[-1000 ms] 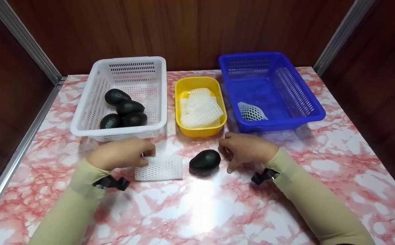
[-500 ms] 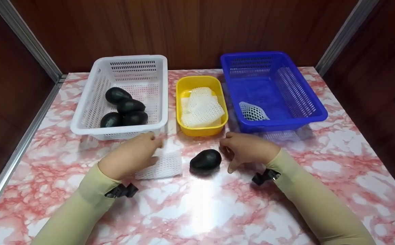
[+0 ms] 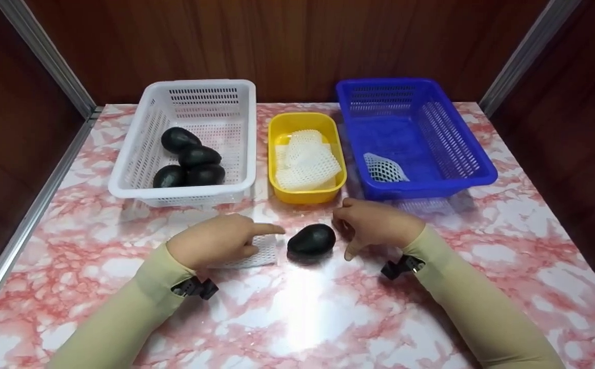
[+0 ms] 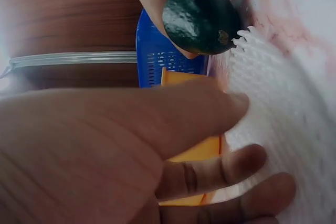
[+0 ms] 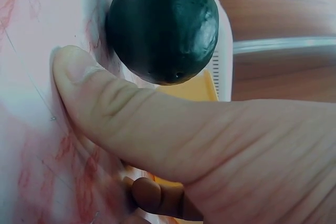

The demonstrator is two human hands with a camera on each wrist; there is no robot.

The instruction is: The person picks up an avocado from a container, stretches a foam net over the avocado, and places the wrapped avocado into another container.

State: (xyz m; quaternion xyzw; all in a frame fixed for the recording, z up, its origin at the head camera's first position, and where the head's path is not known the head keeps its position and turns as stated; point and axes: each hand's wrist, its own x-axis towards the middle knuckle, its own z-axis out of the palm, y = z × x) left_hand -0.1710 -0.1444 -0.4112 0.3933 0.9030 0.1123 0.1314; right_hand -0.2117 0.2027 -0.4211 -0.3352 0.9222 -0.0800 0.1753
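A dark green avocado (image 3: 312, 240) lies on its side on the table between the two hands. My left hand (image 3: 220, 241) hovers over or rests on a flat white foam net sleeve (image 3: 265, 250), covering most of it; the index finger points toward the avocado, just short of it. In the left wrist view, the thumb and fingers spread loosely over the net sleeve (image 4: 283, 114). To the avocado's right, my right hand (image 3: 377, 223) is held low with loosely bent fingers and holds nothing. The right wrist view shows a gap between its thumb and the avocado (image 5: 163, 27).
Several avocados (image 3: 199, 156) lie in a white basket (image 3: 249, 128) at back left. A yellow tub (image 3: 308, 197) with white net sleeves (image 3: 308, 164) stands in the middle. At back right, a blue basket (image 3: 431, 187) contains one netted avocado (image 3: 383, 169).
My left hand has moved right across the net sleeve, and its index finger has stretched out toward the avocado. The right hand and the avocado have stayed in place.
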